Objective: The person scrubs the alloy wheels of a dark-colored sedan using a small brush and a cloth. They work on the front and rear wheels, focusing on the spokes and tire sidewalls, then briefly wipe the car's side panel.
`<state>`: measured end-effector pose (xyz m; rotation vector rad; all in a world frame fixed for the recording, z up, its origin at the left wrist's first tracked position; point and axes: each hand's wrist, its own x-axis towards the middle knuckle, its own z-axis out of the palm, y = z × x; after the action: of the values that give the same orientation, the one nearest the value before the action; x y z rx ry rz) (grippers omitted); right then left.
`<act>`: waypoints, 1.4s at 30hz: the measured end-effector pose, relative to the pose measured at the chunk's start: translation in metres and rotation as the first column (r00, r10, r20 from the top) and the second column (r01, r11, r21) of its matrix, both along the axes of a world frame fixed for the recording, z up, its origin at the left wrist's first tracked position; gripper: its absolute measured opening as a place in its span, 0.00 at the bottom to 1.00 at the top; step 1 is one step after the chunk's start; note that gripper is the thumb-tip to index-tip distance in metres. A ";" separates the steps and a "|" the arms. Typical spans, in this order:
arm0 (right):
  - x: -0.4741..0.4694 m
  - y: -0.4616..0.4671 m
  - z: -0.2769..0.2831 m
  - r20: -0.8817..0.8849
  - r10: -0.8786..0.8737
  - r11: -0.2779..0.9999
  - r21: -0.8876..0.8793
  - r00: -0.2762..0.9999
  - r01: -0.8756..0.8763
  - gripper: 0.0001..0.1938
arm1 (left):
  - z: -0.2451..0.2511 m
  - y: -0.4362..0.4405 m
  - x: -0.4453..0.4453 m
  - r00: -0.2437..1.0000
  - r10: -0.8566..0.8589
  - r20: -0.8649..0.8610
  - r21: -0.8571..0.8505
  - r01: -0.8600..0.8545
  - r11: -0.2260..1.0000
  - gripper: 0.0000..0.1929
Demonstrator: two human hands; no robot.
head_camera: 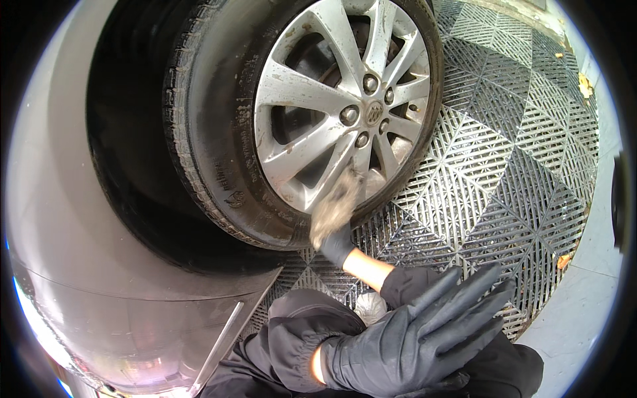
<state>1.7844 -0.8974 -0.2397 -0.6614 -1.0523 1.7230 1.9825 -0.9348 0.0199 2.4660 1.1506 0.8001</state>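
My right hand (339, 245), in a black glove, grips a dirty, brownish cloth (334, 211) that is blurred. The cloth overlaps the lower spokes and edge of a silver alloy wheel (308, 92). Dirt spots and wet streaks mark the wheel, and its lug nuts are exposed around the centre cap (373, 113). Around it sits a black rubber tyre (211, 149) with raised writing on its sidewall. Close to the camera, my left hand (403, 343) is also black-gloved. It holds nothing, back towards me and fingers spread, over my dark-trousered leg (517, 368).
The glossy car body (64, 209) and dark wheel arch (134, 164) curve along the left. Slatted plastic floor tiles (450, 174), dark and light grey, lie right of the wheel. Yellow leaves (585, 85) rest near a grey border (587, 293). A pale shoe (370, 307) shows between my arms.
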 end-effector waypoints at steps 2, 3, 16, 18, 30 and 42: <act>0.020 -0.029 0.053 -0.573 -0.130 0.819 -0.522 0.809 -0.238 0.26 | 0.021 -0.002 -0.006 1.000 -0.004 -0.024 -0.160 0.000 0.987 0.39; 0.021 -0.022 0.057 -0.595 -0.155 0.838 -0.502 0.789 -0.214 0.25 | 0.031 0.001 -0.005 1.000 -0.022 -0.022 -0.242 0.016 0.970 0.40; 0.064 -0.004 0.016 0.340 -0.262 0.717 0.695 0.903 -0.054 0.25 | 0.007 0.008 -0.015 0.999 -0.006 -0.053 -0.103 0.001 0.995 0.41; 0.072 -0.008 0.003 0.266 -0.335 0.706 0.707 0.904 0.053 0.26 | -0.002 0.009 -0.014 0.998 -0.001 -0.063 -0.044 -0.001 0.999 0.41; 0.068 0.034 0.001 0.102 -0.237 0.883 0.438 0.966 0.170 0.26 | 0.009 0.013 -0.017 0.995 0.087 0.042 -0.222 -0.076 0.972 0.41; 0.049 0.013 -0.047 -0.062 -0.040 0.991 -0.130 0.997 0.032 0.26 | -0.017 0.028 -0.008 1.000 -0.001 0.010 -0.101 0.002 0.995 0.40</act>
<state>1.8331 -0.8846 -0.2869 -0.6969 -0.8854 1.7798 1.9740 -0.9069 0.0032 2.3778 1.1560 0.7345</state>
